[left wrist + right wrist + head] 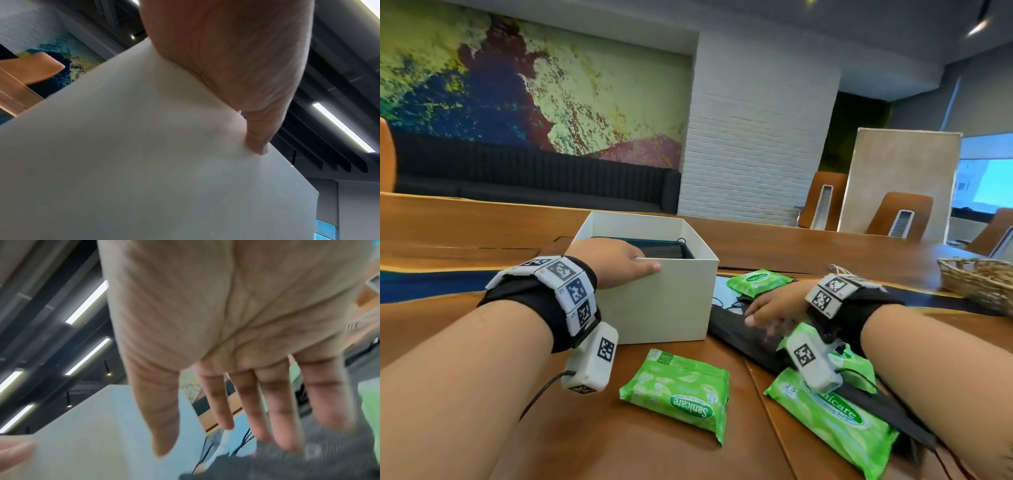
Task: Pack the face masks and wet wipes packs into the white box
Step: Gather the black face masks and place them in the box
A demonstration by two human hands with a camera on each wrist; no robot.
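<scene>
The white box (pixel 654 305) stands open on the wooden table (pixel 482 240), with dark masks (pixel 654 247) lying inside. My left hand (pixel 616 260) grips its near rim, the thumb (pixel 259 142) pressed on the outside wall (pixel 144 162) and the fingers hidden inside. To the right of the box, my right hand (pixel 770 308) hovers over a pile of black face masks (pixel 736 334), its fingers (pixel 281 418) straight and spread, holding nothing. Green wet wipes packs lie in front of the box (pixel 678 394), at the near right (pixel 835 425) and behind the right hand (pixel 758 281).
A light blue mask (pixel 722 291) lies beside the box's right wall. Another green pack (pixel 854 366) sits partly under my right wrist. A wicker basket (pixel 979 284) stands at the far right, and orange chairs (pixel 900 216) line the far side.
</scene>
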